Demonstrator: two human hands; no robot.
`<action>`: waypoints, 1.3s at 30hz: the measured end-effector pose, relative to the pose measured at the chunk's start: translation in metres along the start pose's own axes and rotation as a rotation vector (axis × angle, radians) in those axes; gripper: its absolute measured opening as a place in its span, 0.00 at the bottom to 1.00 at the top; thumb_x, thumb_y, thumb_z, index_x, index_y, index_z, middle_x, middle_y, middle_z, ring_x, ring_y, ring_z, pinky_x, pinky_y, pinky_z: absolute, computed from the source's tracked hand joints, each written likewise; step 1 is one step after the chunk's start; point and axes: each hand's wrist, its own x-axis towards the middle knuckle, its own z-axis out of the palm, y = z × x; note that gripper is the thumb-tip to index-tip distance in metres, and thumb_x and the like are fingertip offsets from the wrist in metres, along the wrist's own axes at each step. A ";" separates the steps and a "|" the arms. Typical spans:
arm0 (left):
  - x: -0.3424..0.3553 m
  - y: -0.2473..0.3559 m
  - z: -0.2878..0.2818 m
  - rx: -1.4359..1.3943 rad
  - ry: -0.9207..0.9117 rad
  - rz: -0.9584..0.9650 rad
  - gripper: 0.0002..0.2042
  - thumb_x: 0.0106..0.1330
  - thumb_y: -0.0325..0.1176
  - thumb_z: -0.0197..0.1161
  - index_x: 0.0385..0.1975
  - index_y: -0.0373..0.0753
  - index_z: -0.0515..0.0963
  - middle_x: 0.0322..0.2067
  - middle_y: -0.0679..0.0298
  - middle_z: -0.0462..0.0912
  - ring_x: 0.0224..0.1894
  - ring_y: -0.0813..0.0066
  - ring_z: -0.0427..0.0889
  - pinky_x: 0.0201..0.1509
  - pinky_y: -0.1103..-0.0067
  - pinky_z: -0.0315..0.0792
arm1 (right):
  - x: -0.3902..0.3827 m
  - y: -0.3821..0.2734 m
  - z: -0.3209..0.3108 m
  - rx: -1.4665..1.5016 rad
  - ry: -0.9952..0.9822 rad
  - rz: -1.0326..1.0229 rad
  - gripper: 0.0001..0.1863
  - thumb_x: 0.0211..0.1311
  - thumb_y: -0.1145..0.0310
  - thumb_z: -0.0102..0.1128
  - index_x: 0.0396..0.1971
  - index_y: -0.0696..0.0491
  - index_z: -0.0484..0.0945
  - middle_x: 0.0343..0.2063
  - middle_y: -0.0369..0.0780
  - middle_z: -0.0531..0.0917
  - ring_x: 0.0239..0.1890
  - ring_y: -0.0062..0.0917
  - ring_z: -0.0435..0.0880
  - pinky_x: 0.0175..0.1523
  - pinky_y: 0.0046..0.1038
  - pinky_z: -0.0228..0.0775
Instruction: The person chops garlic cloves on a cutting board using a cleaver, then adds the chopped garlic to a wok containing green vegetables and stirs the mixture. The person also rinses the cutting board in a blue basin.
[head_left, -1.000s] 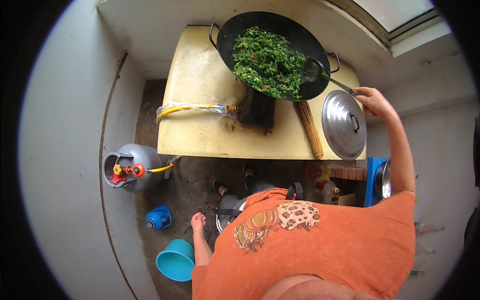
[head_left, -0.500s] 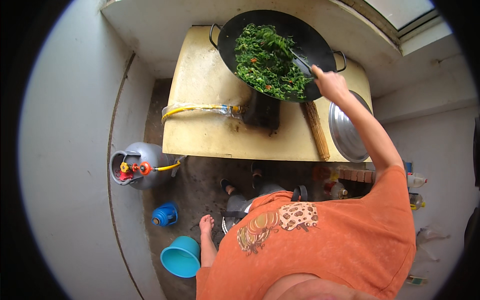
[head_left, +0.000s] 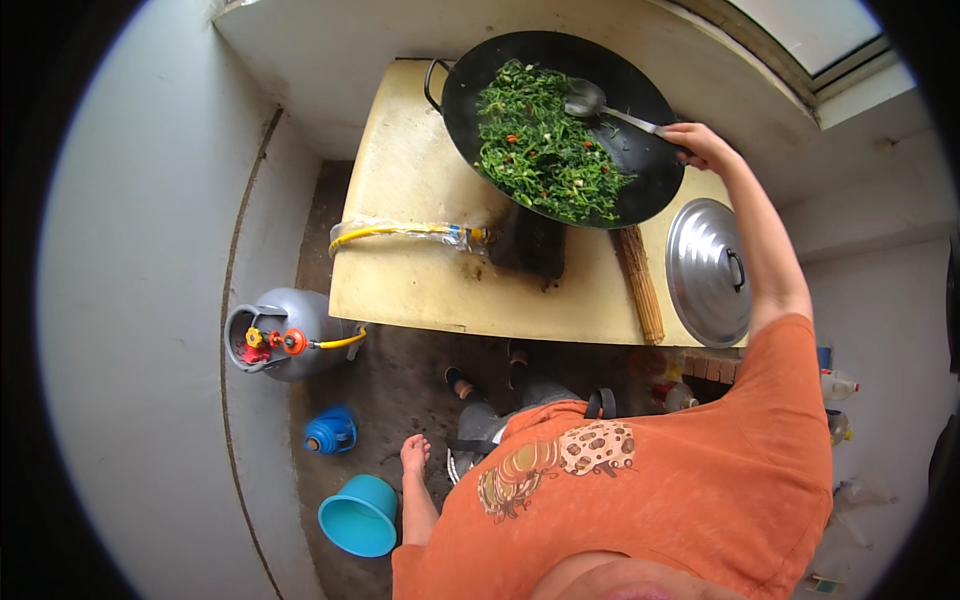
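The hands were well apart: the right hand (head_left: 700, 147) was closed around the handle of a metal ladle (head_left: 584, 97), while the left hand (head_left: 415, 453) hung low beside the body, too small to tell whether its fingers were open or curled. The ladle's head lay inside a black wok (head_left: 648, 185), at the chopped greens (head_left: 545, 150) flecked with red. The wok stood toward the bench's (head_left: 420, 290) far edge. A bamboo bundle (head_left: 640, 285) reached the near edge; a round metal lid (head_left: 705, 270) lay by the near right corner. A yellow hose (head_left: 385, 232) crossed the left edge, and a grey gas cylinder (head_left: 305, 325) stood on the floor beyond
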 end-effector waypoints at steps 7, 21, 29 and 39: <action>-0.012 -0.012 -0.011 -0.020 0.053 0.010 0.08 0.70 0.30 0.53 0.45 0.42 0.76 0.35 0.68 0.81 0.29 0.82 0.79 0.27 0.85 0.71 | 0.021 0.020 0.062 -0.483 0.401 -1.209 0.25 0.56 0.64 0.62 0.56 0.47 0.74 0.26 0.45 0.85 0.21 0.31 0.82 0.30 0.30 0.74; 0.026 -0.011 -0.003 0.032 -0.036 -0.020 0.07 0.70 0.33 0.54 0.43 0.44 0.76 0.33 0.70 0.81 0.28 0.84 0.79 0.25 0.85 0.70 | -0.267 0.011 0.089 -1.053 0.658 -0.706 0.30 0.55 0.73 0.58 0.59 0.33 0.71 0.19 0.40 0.76 0.17 0.35 0.78 0.22 0.34 0.71; 0.028 0.021 -0.025 0.109 -0.049 -0.003 0.07 0.71 0.32 0.53 0.44 0.43 0.76 0.34 0.70 0.81 0.28 0.84 0.79 0.26 0.86 0.71 | -0.138 0.004 0.139 -0.972 0.464 -0.293 0.28 0.59 0.72 0.52 0.60 0.33 0.66 0.31 0.48 0.83 0.35 0.44 0.84 0.37 0.42 0.75; 0.024 -0.025 -0.047 0.005 -0.041 -0.012 0.07 0.70 0.32 0.54 0.44 0.41 0.75 0.32 0.68 0.80 0.28 0.82 0.78 0.25 0.84 0.71 | -0.140 -0.026 0.126 -0.770 0.549 -0.153 0.21 0.61 0.69 0.50 0.55 0.37 0.72 0.38 0.48 0.83 0.45 0.42 0.82 0.45 0.43 0.74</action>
